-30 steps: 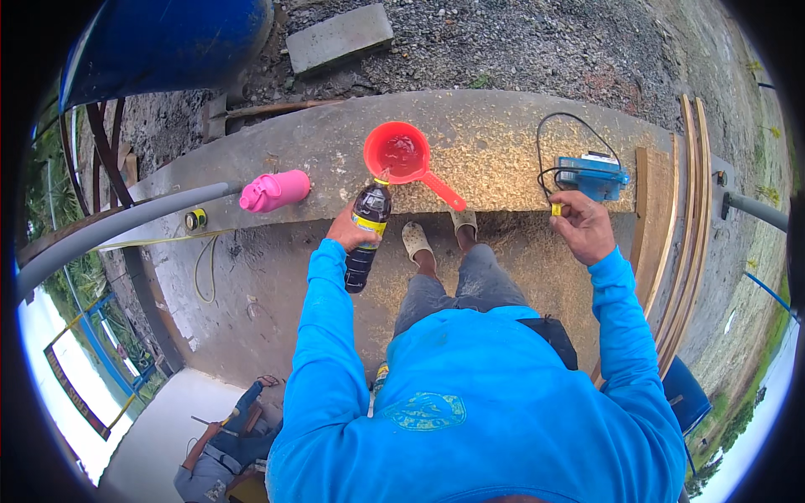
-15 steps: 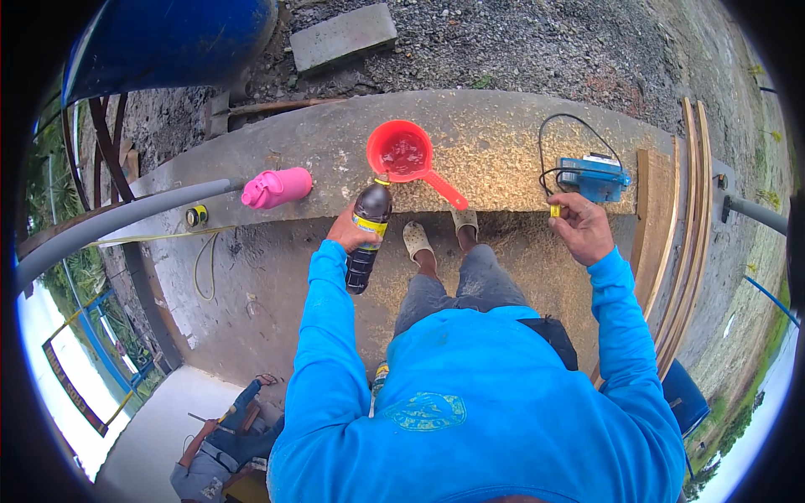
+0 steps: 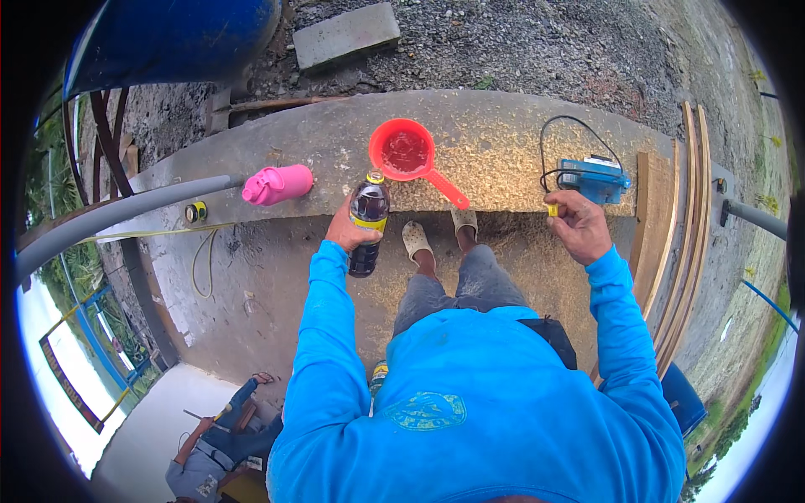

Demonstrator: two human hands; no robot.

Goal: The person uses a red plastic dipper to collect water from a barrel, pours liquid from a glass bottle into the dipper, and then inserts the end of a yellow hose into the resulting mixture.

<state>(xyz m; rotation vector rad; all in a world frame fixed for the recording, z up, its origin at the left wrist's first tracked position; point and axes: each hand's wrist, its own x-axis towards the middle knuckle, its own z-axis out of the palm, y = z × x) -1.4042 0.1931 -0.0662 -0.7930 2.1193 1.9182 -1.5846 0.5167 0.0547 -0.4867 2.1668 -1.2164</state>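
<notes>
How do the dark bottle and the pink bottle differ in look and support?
Colour: the dark bottle shows dark contents and a yellow label, while the pink bottle is solid pink.
Shape: the dark bottle narrows to a slim neck; the pink bottle has a broad moulded top.
Support: the left hand grips the dark bottle, while the pink bottle rests on the concrete ledge.
Shared: both are bottles.

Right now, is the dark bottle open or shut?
The bottle is probably open: the right grip pinches a small yellow piece, maybe its cap. Its mouth is too small to be sure.
</notes>
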